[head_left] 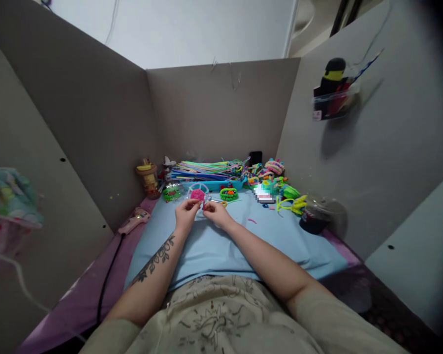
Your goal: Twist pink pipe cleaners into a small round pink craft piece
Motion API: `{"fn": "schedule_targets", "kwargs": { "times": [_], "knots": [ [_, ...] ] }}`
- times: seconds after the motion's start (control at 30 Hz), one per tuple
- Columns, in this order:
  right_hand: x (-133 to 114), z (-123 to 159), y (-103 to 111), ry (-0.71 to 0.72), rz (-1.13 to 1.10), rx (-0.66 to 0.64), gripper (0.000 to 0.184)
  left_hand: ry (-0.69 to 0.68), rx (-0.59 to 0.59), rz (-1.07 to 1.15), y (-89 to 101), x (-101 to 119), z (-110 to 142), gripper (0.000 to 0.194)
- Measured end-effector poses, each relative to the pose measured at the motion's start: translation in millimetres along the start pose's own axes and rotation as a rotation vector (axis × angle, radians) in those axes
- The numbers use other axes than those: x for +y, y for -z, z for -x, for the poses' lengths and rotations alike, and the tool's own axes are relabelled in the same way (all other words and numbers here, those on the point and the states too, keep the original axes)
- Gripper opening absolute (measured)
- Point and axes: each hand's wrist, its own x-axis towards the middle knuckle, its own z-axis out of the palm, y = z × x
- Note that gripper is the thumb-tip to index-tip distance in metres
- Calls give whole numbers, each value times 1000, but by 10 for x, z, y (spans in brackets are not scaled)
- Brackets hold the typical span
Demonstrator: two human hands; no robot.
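My left hand (pixel 186 215) and my right hand (pixel 217 214) meet over the blue cloth (pixel 221 250), fingers pinched close together. Between the fingertips is a thin pink pipe cleaner (pixel 203 203), gripped from both sides. Just beyond them is a round, pale, spoked frame (pixel 205 187) with a bright pink fuzzy middle (pixel 197 195); whether the fingers also touch it, I cannot tell. To its right sits a green fuzzy piece (pixel 228 194) with an orange and dark centre. A similar green piece (pixel 172 192) lies to the left, under clear plastic.
Behind is a blue tray (pixel 216 186) of colourful pipe cleaners (pixel 206 169). A pink glue gun (pixel 135 221) lies left, below a brown cup (pixel 147 177). Yellow pipe cleaners (pixel 293 205) and a dark tub (pixel 313 220) are at right. Grey panels (pixel 221 108) enclose the table.
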Motion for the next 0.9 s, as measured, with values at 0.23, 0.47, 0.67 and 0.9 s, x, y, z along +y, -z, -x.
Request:
{"fn": "schedule_targets", "kwargs": {
  "times": [0.23, 0.47, 0.67, 0.9],
  "knots": [
    [-58, -5, 62, 91, 71, 331, 19, 37, -80, 51, -29, -11, 11, 24],
    [-80, 8, 88, 99, 150, 347, 19, 15, -121, 75, -54, 26, 46, 38],
    [-30, -13, 102, 83, 172, 345, 22, 38, -129, 58, -46, 49, 56, 39],
    [-34, -19, 142, 27, 87, 278, 22, -18, -183, 4, -33, 26, 45, 37]
  ]
}}
